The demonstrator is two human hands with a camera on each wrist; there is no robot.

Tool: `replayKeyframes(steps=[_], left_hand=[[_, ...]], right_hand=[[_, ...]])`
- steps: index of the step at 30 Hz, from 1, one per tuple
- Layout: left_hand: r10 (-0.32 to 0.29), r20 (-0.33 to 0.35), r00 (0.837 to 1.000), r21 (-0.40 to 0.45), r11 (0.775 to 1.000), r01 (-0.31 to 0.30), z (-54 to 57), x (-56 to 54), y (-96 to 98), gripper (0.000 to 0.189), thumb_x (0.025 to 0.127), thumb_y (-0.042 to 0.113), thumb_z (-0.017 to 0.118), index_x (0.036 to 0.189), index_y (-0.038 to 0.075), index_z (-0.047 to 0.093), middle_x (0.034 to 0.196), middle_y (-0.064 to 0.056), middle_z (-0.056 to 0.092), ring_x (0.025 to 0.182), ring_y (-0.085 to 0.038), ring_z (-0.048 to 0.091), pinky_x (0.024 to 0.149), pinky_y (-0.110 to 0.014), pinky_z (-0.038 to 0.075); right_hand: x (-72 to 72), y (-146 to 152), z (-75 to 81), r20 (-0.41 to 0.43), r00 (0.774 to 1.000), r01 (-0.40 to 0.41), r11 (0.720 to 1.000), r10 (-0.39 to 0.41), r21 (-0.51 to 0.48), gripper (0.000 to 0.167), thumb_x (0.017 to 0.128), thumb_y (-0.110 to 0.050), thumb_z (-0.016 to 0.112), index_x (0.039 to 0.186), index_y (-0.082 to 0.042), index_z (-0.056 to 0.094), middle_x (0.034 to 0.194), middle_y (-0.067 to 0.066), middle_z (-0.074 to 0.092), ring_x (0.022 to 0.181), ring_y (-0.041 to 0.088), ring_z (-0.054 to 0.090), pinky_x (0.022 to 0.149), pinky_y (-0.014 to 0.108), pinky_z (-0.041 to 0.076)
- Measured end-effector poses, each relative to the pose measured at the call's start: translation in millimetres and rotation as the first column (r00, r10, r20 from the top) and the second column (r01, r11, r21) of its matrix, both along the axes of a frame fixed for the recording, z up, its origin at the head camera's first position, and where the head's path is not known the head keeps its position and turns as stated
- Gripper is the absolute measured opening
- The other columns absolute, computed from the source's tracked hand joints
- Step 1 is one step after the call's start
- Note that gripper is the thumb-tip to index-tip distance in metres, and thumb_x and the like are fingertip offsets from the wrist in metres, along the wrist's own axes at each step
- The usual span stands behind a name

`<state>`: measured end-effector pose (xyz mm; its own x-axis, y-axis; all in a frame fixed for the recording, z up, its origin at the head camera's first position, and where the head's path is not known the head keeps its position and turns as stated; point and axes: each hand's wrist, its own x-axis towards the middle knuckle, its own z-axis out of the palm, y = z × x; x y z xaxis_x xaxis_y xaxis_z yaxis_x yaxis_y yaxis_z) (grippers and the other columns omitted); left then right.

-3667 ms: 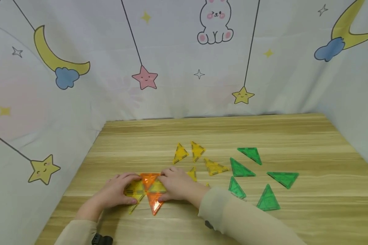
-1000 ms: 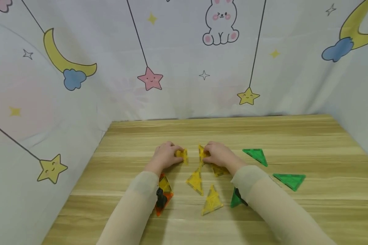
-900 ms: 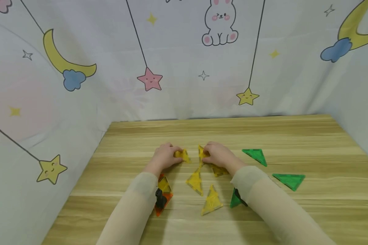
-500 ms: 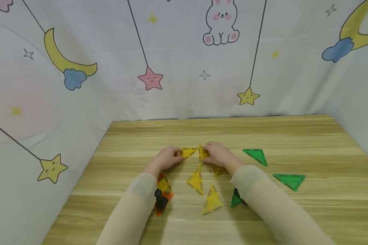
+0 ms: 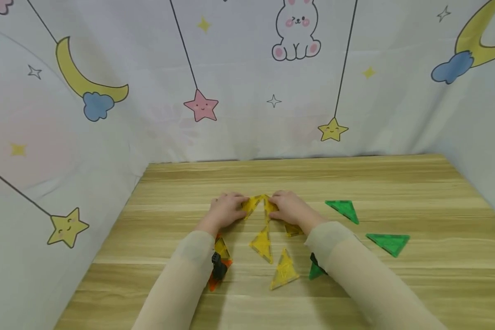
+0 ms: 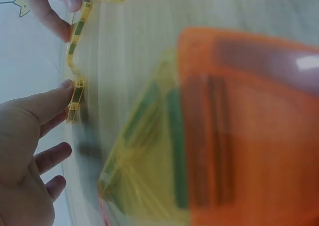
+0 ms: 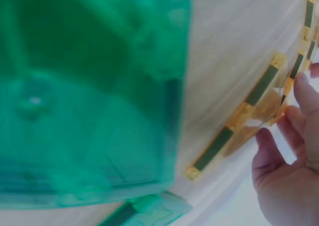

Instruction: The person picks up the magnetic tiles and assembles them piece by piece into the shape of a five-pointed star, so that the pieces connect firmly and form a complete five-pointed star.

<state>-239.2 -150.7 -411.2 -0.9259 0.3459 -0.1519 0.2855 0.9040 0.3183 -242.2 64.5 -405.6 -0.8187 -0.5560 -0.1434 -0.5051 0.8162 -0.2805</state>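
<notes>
Our left grip (image 5: 226, 210) pinches the left yellow triangle (image 5: 253, 205), right grip (image 5: 289, 209) the right yellow triangle (image 5: 267, 210); both on the desk (image 5: 379, 183), corners seemingly touching. We're likely holding outer sides to keep facing edges free.

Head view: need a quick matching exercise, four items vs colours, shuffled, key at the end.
Things
1. pinched tile, in the left hand
2. rightmost tile
3. half-hidden tile, showing just below the left black wrist device
4. cloud, overlapping the left moon

Colours
A. orange
B. blue
C. yellow
D. green

Pairs: 1-C, 2-D, 3-A, 4-B
</notes>
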Motion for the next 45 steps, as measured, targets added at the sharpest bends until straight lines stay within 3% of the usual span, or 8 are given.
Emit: replayKeyframes(steps=[9,19,27,34,41,45], left_hand=[[0.042,-0.054,0.998,-0.036,0.998,-0.044,-9.0,0.6,5.3,0.051,0.089,0.047,0.059,0.137,0.032,0.049,0.138,0.001,0.045,0.122,-0.032,0.039,0.090,-0.053,0.028],[0.077,-0.059,0.995,-0.011,0.997,-0.078,-14.5,1.9,10.0,0.053,0.085,0.052,0.061,0.133,0.031,0.054,0.135,0.001,0.046,0.120,-0.034,0.037,0.091,-0.054,0.027],[0.111,-0.074,0.991,-0.007,0.994,-0.112,-14.1,6.3,18.0,0.054,0.084,0.055,0.061,0.130,0.028,0.056,0.133,0.001,0.048,0.121,-0.035,0.038,0.091,-0.054,0.026],[0.118,-0.099,0.988,-0.057,0.991,-0.124,-14.0,8.9,21.9,0.055,0.085,0.056,0.058,0.132,0.027,0.054,0.133,0.001,0.048,0.117,-0.031,0.042,0.090,-0.051,0.028],[0.098,-0.136,0.986,-0.101,0.989,-0.112,-14.8,11.2,25.0,0.055,0.089,0.055,0.054,0.135,0.024,0.052,0.133,0.000,0.048,0.115,-0.031,0.043,0.088,-0.051,0.029],[0.106,-0.127,0.986,-0.088,0.989,-0.118,-15.8,11.7,23.9,0.055,0.089,0.054,0.054,0.134,0.024,0.052,0.133,0.000,0.048,0.116,-0.031,0.042,0.089,-0.052,0.029]], right_hand=[[-7.0,-5.8,2.0,0.070,0.997,0.035,0.999,-0.036,0.014,0.053,0.091,-0.030,0.062,0.134,-0.002,0.049,0.136,0.017,0.045,0.124,0.033,0.044,0.102,0.043,0.033],[-8.6,-4.6,-3.0,0.068,0.997,0.033,0.999,-0.033,-0.003,0.053,0.091,-0.031,0.062,0.134,-0.003,0.050,0.137,0.017,0.044,0.125,0.033,0.043,0.102,0.043,0.032],[-4.6,-11.9,-2.6,0.065,0.995,0.079,0.997,-0.080,0.010,0.055,0.093,-0.034,0.058,0.138,-0.007,0.046,0.136,0.017,0.044,0.123,0.035,0.042,0.101,0.046,0.033],[-2.6,-13.0,-2.5,0.077,0.992,0.100,0.995,-0.100,0.007,0.055,0.093,-0.036,0.057,0.140,-0.009,0.044,0.137,0.015,0.042,0.124,0.039,0.039,0.102,0.048,0.031],[-3.7,-11.7,-3.8,0.084,0.993,0.081,0.997,-0.082,0.007,0.056,0.094,-0.036,0.056,0.141,-0.010,0.042,0.140,0.015,0.040,0.128,0.039,0.035,0.106,0.052,0.022],[-4.2,-13.9,-4.2,0.090,0.991,0.094,0.995,-0.097,0.028,0.057,0.094,-0.038,0.055,0.142,-0.012,0.041,0.143,0.012,0.038,0.129,0.042,0.032,0.105,0.051,0.026]])
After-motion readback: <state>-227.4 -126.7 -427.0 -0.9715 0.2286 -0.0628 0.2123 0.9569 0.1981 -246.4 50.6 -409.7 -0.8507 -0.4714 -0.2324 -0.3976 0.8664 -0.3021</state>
